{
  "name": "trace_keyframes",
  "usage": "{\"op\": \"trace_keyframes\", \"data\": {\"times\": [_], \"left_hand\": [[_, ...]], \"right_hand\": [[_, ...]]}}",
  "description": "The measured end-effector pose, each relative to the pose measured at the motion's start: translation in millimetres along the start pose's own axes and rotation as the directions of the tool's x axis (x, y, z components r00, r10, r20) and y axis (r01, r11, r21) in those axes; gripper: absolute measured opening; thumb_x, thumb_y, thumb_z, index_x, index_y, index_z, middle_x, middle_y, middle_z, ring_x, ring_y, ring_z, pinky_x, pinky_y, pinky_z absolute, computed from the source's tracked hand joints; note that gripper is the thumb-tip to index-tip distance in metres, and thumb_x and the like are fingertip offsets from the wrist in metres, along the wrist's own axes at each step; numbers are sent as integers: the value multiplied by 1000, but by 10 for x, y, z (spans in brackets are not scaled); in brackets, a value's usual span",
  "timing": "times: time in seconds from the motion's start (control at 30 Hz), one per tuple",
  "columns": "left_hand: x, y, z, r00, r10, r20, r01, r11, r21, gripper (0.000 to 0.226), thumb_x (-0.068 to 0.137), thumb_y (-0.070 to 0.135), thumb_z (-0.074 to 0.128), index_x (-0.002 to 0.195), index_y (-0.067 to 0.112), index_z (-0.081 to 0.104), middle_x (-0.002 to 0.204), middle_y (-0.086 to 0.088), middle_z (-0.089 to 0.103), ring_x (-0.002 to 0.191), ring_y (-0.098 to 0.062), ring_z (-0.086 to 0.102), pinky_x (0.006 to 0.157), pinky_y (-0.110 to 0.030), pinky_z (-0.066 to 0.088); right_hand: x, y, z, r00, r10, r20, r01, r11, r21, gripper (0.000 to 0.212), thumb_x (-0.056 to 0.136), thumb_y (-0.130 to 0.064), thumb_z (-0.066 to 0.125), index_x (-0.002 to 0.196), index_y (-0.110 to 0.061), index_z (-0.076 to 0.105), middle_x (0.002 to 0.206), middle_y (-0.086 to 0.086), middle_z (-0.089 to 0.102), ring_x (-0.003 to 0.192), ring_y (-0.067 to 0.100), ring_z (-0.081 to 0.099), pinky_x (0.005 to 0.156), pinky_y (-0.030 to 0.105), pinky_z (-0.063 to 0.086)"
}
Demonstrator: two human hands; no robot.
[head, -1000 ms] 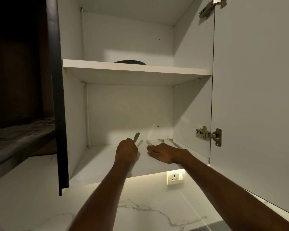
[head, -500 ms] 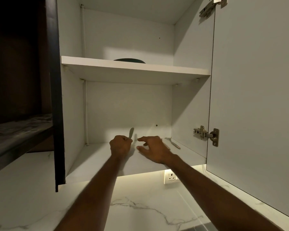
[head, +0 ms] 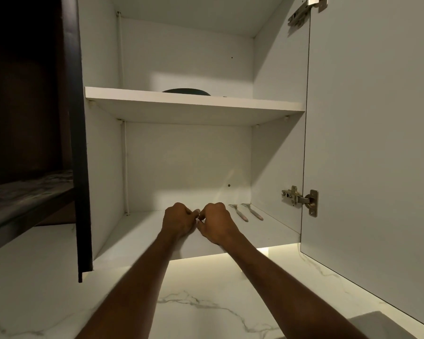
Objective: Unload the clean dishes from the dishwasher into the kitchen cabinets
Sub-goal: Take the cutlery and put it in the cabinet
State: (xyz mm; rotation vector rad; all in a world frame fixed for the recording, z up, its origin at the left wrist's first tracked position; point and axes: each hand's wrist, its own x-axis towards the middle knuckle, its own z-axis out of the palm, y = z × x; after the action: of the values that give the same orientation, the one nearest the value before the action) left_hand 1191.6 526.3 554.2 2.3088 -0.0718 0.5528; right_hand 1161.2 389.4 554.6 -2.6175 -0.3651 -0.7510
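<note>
While both fists meet at frame centre on the smooth white lower shelf [head: 142,234], the left hand [head: 178,220] and right hand [head: 216,222] show curled fingers; what either grip holds cannot be told. Two slim metal utensils [head: 246,212] lie flat just right of them.

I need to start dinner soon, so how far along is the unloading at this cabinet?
Done: two utensils lie side by side on the lower shelf, and a dark dish sits on the upper shelf. In hand: the left hand and right hand meet with curled fingers over the lower shelf; what they hold is hidden. Left: unknown, as the dishwasher is out of view.
</note>
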Motion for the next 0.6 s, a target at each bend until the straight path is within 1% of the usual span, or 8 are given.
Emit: {"op": "trace_keyframes", "data": {"times": [0.07,0.1,0.2,0.27,0.33,0.43,0.5,0.6], "left_hand": [[-21,22,3,999,34,1,-34,999,41,57,98,35,64,48,12,48,48,-8,49,69,-33,54,49,-26,28],[-29,32,6,999,42,-3,-42,998,50,56,98,33,64,49,9,49,55,-11,53,77,-28,58,48,-26,27],[-8,25,40,999,47,10,-47,995,93,45,98,32,65,61,6,62,62,-10,61,87,-30,62,54,-31,39],[10,3,51,999,43,21,-45,993,111,27,96,35,67,91,11,78,86,-7,74,96,-28,68,74,-30,48],[10,-11,43,999,43,28,-46,992,114,30,95,38,68,118,21,76,106,-3,76,108,-20,68,85,-26,47],[-14,29,25,995,73,69,-86,974,212,27,95,38,65,117,28,78,105,0,78,106,-18,68,79,-23,44],[-25,54,21,992,84,91,-106,953,283,27,96,38,62,117,31,77,109,2,78,108,-19,67,79,-25,44],[-26,59,36,983,95,154,-146,921,362,32,96,34,54,121,36,73,114,-4,73,107,-27,66,81,-31,49]], "right_hand": [[-6,-4,15,1000,-2,-3,1,998,-56,12,96,-21,66,95,-13,74,84,5,59,79,31,69,63,34,52],[-9,-7,18,1000,-7,-1,7,996,-87,11,97,-20,66,96,-12,72,87,6,59,81,31,70,63,33,49],[-11,-33,-18,999,-21,47,27,992,-126,15,99,-23,62,95,-9,67,99,11,65,86,31,70,65,32,43],[-9,-19,-73,994,-25,105,36,994,-101,26,101,-25,57,79,-11,58,91,10,62,82,31,65,66,32,40],[1,13,-123,983,-50,175,67,993,-94,34,102,-25,52,71,-12,49,83,8,59,81,30,62,67,31,38],[7,59,-133,968,-108,228,139,982,-127,28,105,-26,47,87,-9,60,89,14,61,90,32,65,68,32,39],[24,99,-100,975,-134,177,152,984,-93,27,103,-24,49,101,-3,67,92,13,64,88,32,64,70,34,44],[58,169,-17,977,-192,98,198,978,-64,27,103,-20,48,113,-2,66,110,16,64,104,34,61,84,41,50]]}}
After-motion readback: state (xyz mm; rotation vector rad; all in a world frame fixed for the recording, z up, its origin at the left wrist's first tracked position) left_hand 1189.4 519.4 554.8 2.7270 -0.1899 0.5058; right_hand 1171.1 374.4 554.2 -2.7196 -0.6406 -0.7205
